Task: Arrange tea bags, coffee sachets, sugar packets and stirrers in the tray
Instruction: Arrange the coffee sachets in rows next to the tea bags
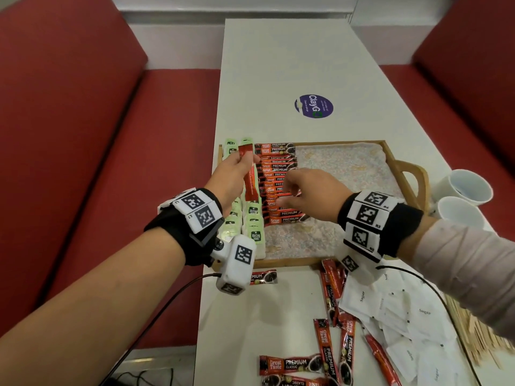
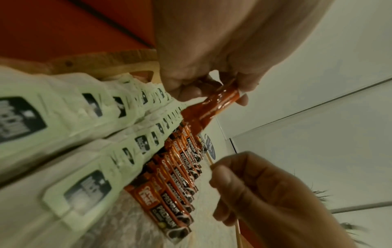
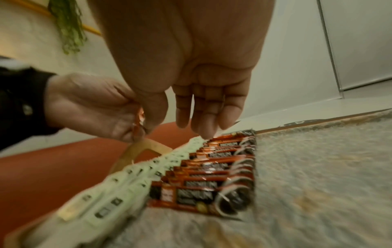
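Observation:
A wooden tray [image 1: 334, 142] with a patterned liner holds two columns of green tea bags [image 1: 254, 218] at its left and a column of red coffee sachets [image 1: 278, 162] beside them. My left hand [image 1: 242, 160] pinches one red coffee sachet [image 1: 250, 185] by its top end, so it hangs over the tea bags. The left wrist view shows that held sachet [image 2: 212, 107] creased between thumb and fingers. My right hand [image 1: 282, 192] hovers just above the coffee column. Its fingers [image 3: 203, 117] hang loose and hold nothing.
Loose coffee sachets [image 1: 328, 296], white sugar packets [image 1: 395, 310] and wooden stirrers [image 1: 473, 330] lie on the white table in front of the tray. Two white cups [image 1: 465, 185] stand by the tray's right handle. Red benches [image 1: 111, 162] flank the table.

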Demonstrator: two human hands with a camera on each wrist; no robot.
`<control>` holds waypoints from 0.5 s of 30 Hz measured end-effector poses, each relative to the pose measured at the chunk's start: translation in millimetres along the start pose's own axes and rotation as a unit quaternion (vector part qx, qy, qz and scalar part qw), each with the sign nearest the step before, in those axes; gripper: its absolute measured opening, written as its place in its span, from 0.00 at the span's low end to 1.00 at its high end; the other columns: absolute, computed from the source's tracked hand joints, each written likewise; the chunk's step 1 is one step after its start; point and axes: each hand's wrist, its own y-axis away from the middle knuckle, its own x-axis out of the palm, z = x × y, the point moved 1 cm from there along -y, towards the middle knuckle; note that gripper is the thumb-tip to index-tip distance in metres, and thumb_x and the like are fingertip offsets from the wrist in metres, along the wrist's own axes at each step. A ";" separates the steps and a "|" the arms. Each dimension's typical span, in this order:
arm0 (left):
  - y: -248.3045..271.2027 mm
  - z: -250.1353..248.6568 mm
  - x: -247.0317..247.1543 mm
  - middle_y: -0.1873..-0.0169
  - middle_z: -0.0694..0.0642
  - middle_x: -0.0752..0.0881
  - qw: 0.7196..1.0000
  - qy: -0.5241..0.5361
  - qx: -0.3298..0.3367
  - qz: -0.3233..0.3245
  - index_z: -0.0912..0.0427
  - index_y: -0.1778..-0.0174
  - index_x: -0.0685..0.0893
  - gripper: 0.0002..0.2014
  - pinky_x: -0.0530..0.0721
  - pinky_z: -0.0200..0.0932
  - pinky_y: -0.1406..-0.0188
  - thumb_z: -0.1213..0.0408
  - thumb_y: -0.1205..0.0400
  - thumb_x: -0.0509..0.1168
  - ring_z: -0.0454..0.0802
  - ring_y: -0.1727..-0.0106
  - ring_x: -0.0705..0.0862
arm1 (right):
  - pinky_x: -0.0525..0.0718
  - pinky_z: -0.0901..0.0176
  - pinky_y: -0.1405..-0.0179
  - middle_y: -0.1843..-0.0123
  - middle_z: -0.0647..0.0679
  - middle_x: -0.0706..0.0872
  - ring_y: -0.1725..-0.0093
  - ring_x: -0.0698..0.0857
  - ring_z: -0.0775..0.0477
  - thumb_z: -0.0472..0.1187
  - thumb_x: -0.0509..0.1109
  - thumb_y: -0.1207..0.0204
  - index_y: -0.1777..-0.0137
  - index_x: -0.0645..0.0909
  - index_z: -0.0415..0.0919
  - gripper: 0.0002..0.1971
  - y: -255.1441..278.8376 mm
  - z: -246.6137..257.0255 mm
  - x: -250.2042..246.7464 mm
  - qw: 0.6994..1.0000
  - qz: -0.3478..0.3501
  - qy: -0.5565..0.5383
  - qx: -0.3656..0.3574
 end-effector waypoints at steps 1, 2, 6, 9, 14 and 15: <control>0.9 -0.8 1.7 0.69 0.44 0.80 1.000 -0.001 0.004 0.008 0.50 0.56 0.79 0.12 0.73 0.35 0.69 0.57 0.11 0.52 0.38 0.70 0.78 | 0.77 0.56 0.59 0.54 0.52 0.83 0.56 0.81 0.50 0.58 0.71 0.26 0.51 0.76 0.48 0.15 0.1 3.3 -1.3 1.000 -0.005 -0.022 0.000; 1.9 -1.4 3.5 0.70 0.42 0.81 1.000 0.002 0.005 0.016 0.50 0.55 0.79 0.11 0.72 0.35 0.69 0.58 0.12 0.53 0.37 0.70 0.78 | 0.77 0.57 0.59 0.53 0.52 0.84 0.56 0.81 0.51 0.58 0.70 0.26 0.50 0.77 0.48 0.16 0.5 6.7 -2.2 0.999 -0.007 -0.044 0.001; 4.1 -0.5 7.6 0.65 0.47 0.83 0.999 0.031 -0.002 0.036 0.56 0.46 0.80 0.05 0.79 0.32 0.70 0.63 0.14 0.60 0.39 0.65 0.80 | 0.81 0.56 0.56 0.52 0.52 0.85 0.55 0.83 0.50 0.54 0.72 0.26 0.42 0.75 0.47 0.18 2.5 14.6 -2.1 0.993 -0.029 -0.110 0.010; 6.0 0.8 8.8 0.64 0.54 0.83 0.999 0.038 -0.011 0.020 0.60 0.49 0.80 0.03 0.84 0.31 0.71 0.67 0.17 0.65 0.41 0.68 0.82 | 0.79 0.55 0.59 0.54 0.51 0.83 0.58 0.81 0.49 0.49 0.76 0.30 0.43 0.73 0.46 0.20 5.0 15.5 -3.1 0.991 -0.080 -0.108 0.007; 8.3 -0.1 9.9 0.71 0.54 0.81 0.998 0.047 -0.045 0.001 0.58 0.56 0.77 0.04 0.85 0.34 0.75 0.68 0.18 0.66 0.44 0.75 0.84 | 0.81 0.53 0.56 0.57 0.52 0.84 0.57 0.83 0.46 0.43 0.73 0.27 0.48 0.78 0.45 0.10 7.3 15.8 -6.4 0.994 -0.102 -0.048 -0.012; 8.7 -1.1 9.9 0.72 0.54 0.80 0.998 0.044 -0.048 0.010 0.58 0.56 0.77 0.04 0.85 0.35 0.75 0.65 0.17 0.65 0.44 0.75 0.84 | 0.81 0.53 0.54 0.56 0.51 0.85 0.55 0.83 0.46 0.43 0.71 0.25 0.47 0.79 0.45 0.08 6.6 15.4 -7.2 0.994 -0.099 -0.048 -0.008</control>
